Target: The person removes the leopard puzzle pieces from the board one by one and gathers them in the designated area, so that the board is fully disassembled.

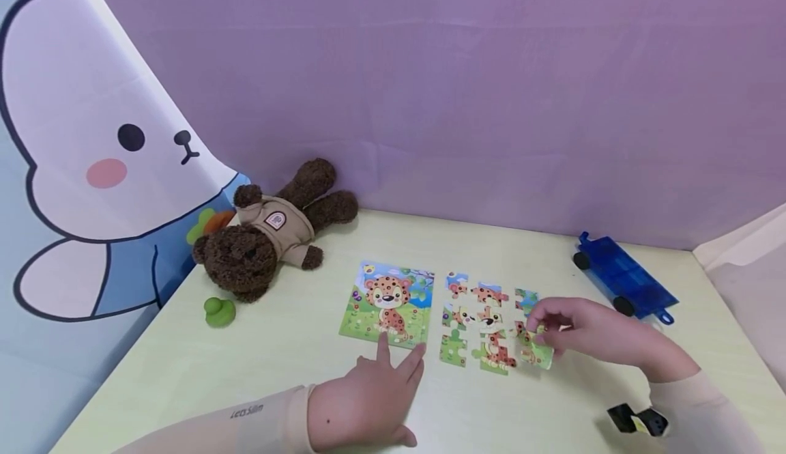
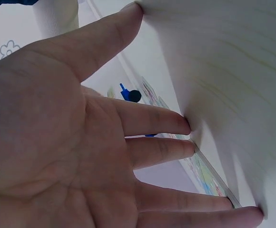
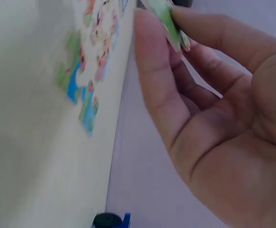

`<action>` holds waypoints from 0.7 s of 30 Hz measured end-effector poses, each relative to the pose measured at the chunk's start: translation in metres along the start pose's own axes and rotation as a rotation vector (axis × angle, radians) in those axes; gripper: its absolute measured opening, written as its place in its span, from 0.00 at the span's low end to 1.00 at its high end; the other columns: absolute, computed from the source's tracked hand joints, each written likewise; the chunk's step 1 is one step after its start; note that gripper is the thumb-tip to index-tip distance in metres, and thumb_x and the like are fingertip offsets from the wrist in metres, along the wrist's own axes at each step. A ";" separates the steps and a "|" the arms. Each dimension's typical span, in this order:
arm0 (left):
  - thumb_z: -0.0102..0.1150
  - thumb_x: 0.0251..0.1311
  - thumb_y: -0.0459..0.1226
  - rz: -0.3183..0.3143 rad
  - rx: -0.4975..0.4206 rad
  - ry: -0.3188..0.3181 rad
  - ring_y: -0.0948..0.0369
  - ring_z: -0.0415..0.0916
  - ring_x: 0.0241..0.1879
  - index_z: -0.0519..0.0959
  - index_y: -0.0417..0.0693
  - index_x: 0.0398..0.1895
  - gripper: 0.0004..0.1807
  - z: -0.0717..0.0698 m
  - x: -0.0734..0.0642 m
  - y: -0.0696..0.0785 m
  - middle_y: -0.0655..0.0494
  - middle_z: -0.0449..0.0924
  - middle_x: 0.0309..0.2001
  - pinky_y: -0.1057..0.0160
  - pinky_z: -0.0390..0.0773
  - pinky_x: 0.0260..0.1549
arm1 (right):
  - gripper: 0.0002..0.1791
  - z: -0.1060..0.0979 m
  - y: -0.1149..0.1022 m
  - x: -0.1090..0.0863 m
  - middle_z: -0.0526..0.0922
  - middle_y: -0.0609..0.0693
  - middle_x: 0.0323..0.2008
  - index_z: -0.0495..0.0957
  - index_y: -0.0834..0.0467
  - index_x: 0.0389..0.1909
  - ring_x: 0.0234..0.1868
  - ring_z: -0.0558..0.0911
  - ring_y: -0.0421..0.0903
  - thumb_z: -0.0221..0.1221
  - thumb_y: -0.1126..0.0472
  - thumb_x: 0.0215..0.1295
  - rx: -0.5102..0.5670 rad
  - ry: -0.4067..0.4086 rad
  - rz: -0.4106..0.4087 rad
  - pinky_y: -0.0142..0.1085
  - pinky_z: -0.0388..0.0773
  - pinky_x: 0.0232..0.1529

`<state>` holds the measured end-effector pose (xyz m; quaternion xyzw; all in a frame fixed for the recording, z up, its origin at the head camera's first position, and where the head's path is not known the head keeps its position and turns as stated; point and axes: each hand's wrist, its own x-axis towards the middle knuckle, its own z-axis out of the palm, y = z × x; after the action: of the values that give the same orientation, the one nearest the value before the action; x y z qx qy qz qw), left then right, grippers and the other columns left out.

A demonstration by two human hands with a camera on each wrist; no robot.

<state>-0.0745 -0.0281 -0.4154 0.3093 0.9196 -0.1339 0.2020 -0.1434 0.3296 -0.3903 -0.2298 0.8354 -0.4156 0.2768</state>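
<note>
In the head view, my right hand pinches a green jigsaw piece at the right side of a loose grid of puzzle pieces. The right wrist view has the piece between thumb and fingertips. These pieces lie slightly apart on the table and bear parts of a spotted leopard picture. Left of them is a square puzzle board printed with a whole seated leopard. My left hand is spread out, fingertips at the board's near edge and thumb toward me.
A brown teddy bear lies at the back left, with a small green toy in front of it. At the back right is a blue wheeled toy trailer. A black and yellow object sits beside the right sleeve.
</note>
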 end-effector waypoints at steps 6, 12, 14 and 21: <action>0.62 0.55 0.77 -0.010 0.010 0.000 0.36 0.63 0.80 0.63 0.64 0.84 0.56 0.000 0.000 0.000 0.70 0.47 0.88 0.47 0.93 0.48 | 0.08 0.007 0.014 -0.003 0.84 0.49 0.40 0.81 0.56 0.50 0.36 0.85 0.45 0.56 0.68 0.77 0.011 -0.086 0.016 0.37 0.88 0.38; 0.61 0.55 0.78 -0.010 0.033 0.004 0.36 0.64 0.80 0.63 0.65 0.84 0.56 -0.001 0.000 0.002 0.70 0.48 0.88 0.48 0.92 0.49 | 0.03 0.014 0.019 -0.001 0.81 0.48 0.33 0.81 0.56 0.46 0.31 0.82 0.45 0.62 0.62 0.77 0.005 -0.111 0.008 0.34 0.81 0.32; 0.61 0.55 0.78 -0.010 0.033 0.004 0.36 0.64 0.80 0.63 0.65 0.84 0.56 -0.001 0.000 0.002 0.70 0.48 0.88 0.48 0.92 0.49 | 0.03 0.015 0.019 0.000 0.80 0.47 0.32 0.81 0.54 0.45 0.30 0.79 0.42 0.63 0.61 0.76 -0.032 -0.086 0.012 0.33 0.77 0.29; 0.62 0.55 0.78 -0.019 0.032 0.000 0.37 0.64 0.80 0.63 0.65 0.84 0.56 0.000 0.000 0.002 0.71 0.48 0.88 0.48 0.92 0.50 | 0.06 0.020 0.020 0.005 0.77 0.45 0.34 0.81 0.50 0.43 0.33 0.74 0.36 0.68 0.55 0.72 -0.136 0.011 0.017 0.31 0.73 0.30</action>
<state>-0.0733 -0.0261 -0.4160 0.3039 0.9202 -0.1505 0.1956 -0.1366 0.3263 -0.4180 -0.2386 0.8651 -0.3570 0.2593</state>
